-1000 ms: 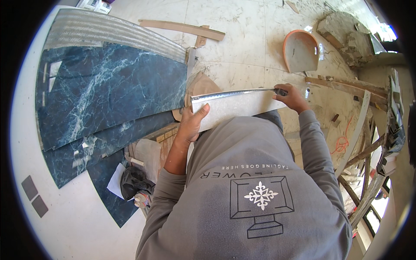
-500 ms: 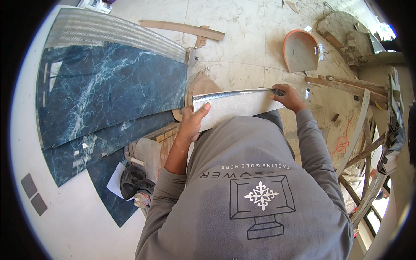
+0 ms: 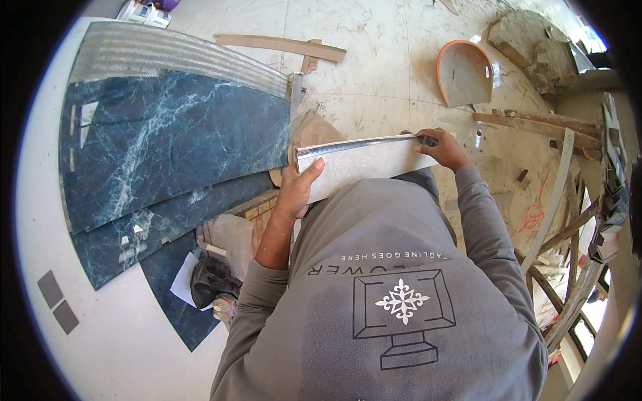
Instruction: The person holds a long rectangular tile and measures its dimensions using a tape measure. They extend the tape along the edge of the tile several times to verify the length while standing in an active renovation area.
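A pale grey tile strip lies across in front of my torso. Its left end is in my left hand, with the thumb flat on the face and the other fingers mostly hidden behind. Along the strip's far edge stretches a silvery measuring blade. At the strip's right end, my right hand is closed around a small dark tape measure, partly covered by the fingers. The blade's left end reaches the strip's corner just above my left thumb.
Dark blue marble-patterned slabs lie overlapped at left, near a black plastic bag. Wooden strips and an orange-rimmed basin sit on the dusty floor ahead. Timber poles stand at right.
Hands, tile strip and measuring blade keep nearly the same position. The view has shifted very slightly.
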Demonstrator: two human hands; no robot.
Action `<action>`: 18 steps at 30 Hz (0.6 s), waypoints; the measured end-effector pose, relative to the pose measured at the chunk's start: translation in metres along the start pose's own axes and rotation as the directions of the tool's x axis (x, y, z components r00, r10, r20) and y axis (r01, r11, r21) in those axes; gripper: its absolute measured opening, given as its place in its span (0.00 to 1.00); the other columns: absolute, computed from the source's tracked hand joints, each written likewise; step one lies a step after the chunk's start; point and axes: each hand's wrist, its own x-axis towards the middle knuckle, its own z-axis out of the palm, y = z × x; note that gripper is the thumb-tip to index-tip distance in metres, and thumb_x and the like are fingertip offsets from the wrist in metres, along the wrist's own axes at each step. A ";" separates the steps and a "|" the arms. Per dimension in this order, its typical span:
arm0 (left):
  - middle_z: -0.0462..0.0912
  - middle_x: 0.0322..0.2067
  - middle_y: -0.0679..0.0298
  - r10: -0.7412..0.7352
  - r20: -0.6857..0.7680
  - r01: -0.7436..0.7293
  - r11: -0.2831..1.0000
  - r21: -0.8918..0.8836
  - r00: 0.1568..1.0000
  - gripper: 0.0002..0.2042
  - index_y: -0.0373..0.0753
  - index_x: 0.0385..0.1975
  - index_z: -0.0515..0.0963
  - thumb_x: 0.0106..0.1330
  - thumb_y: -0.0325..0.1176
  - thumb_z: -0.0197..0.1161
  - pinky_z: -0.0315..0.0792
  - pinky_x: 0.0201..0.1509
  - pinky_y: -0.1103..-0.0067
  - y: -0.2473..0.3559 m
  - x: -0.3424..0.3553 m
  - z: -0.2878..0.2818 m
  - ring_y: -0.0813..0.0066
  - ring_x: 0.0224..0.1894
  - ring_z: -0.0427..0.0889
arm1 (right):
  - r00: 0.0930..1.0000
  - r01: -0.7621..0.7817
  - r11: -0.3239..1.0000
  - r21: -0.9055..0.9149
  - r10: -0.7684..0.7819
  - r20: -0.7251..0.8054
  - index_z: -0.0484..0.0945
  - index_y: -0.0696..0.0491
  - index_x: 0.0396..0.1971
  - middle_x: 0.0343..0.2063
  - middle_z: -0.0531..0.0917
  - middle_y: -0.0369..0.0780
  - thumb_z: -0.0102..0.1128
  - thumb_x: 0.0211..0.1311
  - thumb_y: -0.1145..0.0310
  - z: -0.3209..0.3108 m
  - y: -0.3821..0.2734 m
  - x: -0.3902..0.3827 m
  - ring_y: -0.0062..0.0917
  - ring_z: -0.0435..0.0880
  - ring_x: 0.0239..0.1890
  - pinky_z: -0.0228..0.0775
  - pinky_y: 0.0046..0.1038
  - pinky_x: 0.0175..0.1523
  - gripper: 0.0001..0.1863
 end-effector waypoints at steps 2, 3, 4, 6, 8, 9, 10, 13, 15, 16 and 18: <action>0.77 0.48 0.57 -0.009 0.001 0.009 1.000 -0.003 1.000 0.21 0.28 0.52 0.71 0.65 0.35 0.61 0.65 0.56 0.75 0.000 0.000 0.000 0.72 0.50 0.74 | 1.000 -0.008 1.000 -0.002 0.008 0.005 0.81 0.54 0.44 0.40 0.81 0.46 0.71 0.44 0.61 0.001 0.001 0.000 0.35 0.81 0.43 0.70 0.30 0.51 0.24; 0.77 0.48 0.57 -0.014 0.000 0.014 1.000 -0.004 1.000 0.21 0.28 0.52 0.71 0.65 0.35 0.61 0.65 0.57 0.75 0.000 0.000 0.000 0.72 0.50 0.74 | 1.000 -0.007 1.000 -0.001 0.007 0.004 0.81 0.54 0.44 0.40 0.81 0.46 0.71 0.44 0.62 0.001 0.002 0.000 0.35 0.81 0.42 0.70 0.29 0.51 0.24; 0.77 0.48 0.57 -0.013 -0.002 0.013 1.000 0.000 1.000 0.21 0.28 0.53 0.71 0.65 0.35 0.61 0.65 0.57 0.75 0.000 0.000 0.000 0.72 0.50 0.74 | 1.000 -0.007 1.000 0.000 0.007 0.002 0.81 0.54 0.43 0.40 0.81 0.46 0.71 0.44 0.62 0.002 0.002 0.000 0.35 0.81 0.42 0.70 0.29 0.51 0.24; 0.77 0.49 0.57 -0.013 -0.008 0.013 1.000 0.008 1.000 0.21 0.28 0.53 0.70 0.65 0.35 0.61 0.65 0.57 0.75 0.000 0.000 0.001 0.72 0.51 0.73 | 1.000 0.004 1.000 0.007 -0.004 0.003 0.81 0.54 0.43 0.40 0.81 0.46 0.72 0.44 0.62 0.003 0.004 0.000 0.35 0.81 0.42 0.70 0.29 0.51 0.24; 0.76 0.49 0.57 -0.008 -0.013 0.008 1.000 0.016 1.000 0.21 0.28 0.53 0.70 0.65 0.35 0.61 0.64 0.58 0.75 -0.001 -0.001 0.000 0.71 0.51 0.73 | 1.000 0.010 1.000 0.015 -0.010 -0.002 0.81 0.54 0.43 0.39 0.81 0.47 0.71 0.44 0.61 0.005 0.006 0.000 0.36 0.80 0.42 0.70 0.30 0.51 0.24; 0.76 0.49 0.57 -0.007 -0.012 0.007 1.000 0.019 1.000 0.22 0.28 0.53 0.70 0.65 0.35 0.60 0.64 0.58 0.75 -0.002 0.000 0.000 0.71 0.51 0.73 | 1.000 0.007 1.000 0.018 -0.007 -0.010 0.81 0.53 0.43 0.39 0.81 0.47 0.71 0.44 0.60 0.005 0.006 -0.001 0.37 0.80 0.43 0.70 0.31 0.51 0.24; 0.76 0.49 0.57 -0.009 -0.007 0.009 1.000 0.020 1.000 0.22 0.28 0.53 0.70 0.65 0.35 0.60 0.64 0.58 0.75 -0.002 0.000 0.001 0.71 0.51 0.73 | 1.000 0.005 1.000 0.021 -0.005 -0.018 0.81 0.52 0.43 0.38 0.81 0.47 0.71 0.44 0.60 0.006 0.007 -0.002 0.38 0.80 0.43 0.70 0.31 0.51 0.24; 0.77 0.49 0.57 -0.019 -0.001 0.019 1.000 0.021 1.000 0.22 0.28 0.53 0.70 0.65 0.36 0.60 0.65 0.57 0.75 0.001 -0.001 0.003 0.72 0.50 0.74 | 1.000 0.008 1.000 0.027 -0.008 -0.017 0.81 0.52 0.43 0.39 0.81 0.47 0.71 0.44 0.60 0.007 0.011 -0.002 0.38 0.80 0.43 0.70 0.31 0.51 0.24; 0.77 0.48 0.58 -0.031 -0.002 0.031 0.999 0.019 1.000 0.22 0.28 0.53 0.70 0.65 0.36 0.61 0.65 0.56 0.76 0.003 -0.002 0.006 0.72 0.49 0.74 | 1.000 -0.003 1.000 0.029 0.004 -0.018 0.81 0.52 0.44 0.39 0.81 0.47 0.71 0.44 0.60 0.009 0.012 -0.002 0.38 0.80 0.44 0.70 0.31 0.52 0.24; 0.77 0.48 0.58 -0.034 -0.004 0.034 0.999 0.020 0.999 0.22 0.28 0.53 0.70 0.65 0.36 0.61 0.66 0.56 0.76 0.003 -0.002 0.005 0.73 0.49 0.74 | 1.000 -0.009 1.000 0.029 0.010 -0.018 0.81 0.52 0.44 0.40 0.81 0.47 0.71 0.44 0.60 0.009 0.013 -0.003 0.38 0.80 0.44 0.70 0.31 0.52 0.24; 0.78 0.47 0.58 -0.040 -0.007 0.040 0.999 0.023 0.999 0.21 0.28 0.52 0.71 0.65 0.36 0.61 0.66 0.55 0.76 0.002 -0.002 0.004 0.73 0.48 0.75 | 1.000 -0.014 0.999 0.037 0.014 -0.013 0.81 0.52 0.44 0.40 0.81 0.47 0.71 0.44 0.60 0.009 0.013 -0.003 0.38 0.80 0.44 0.70 0.31 0.52 0.24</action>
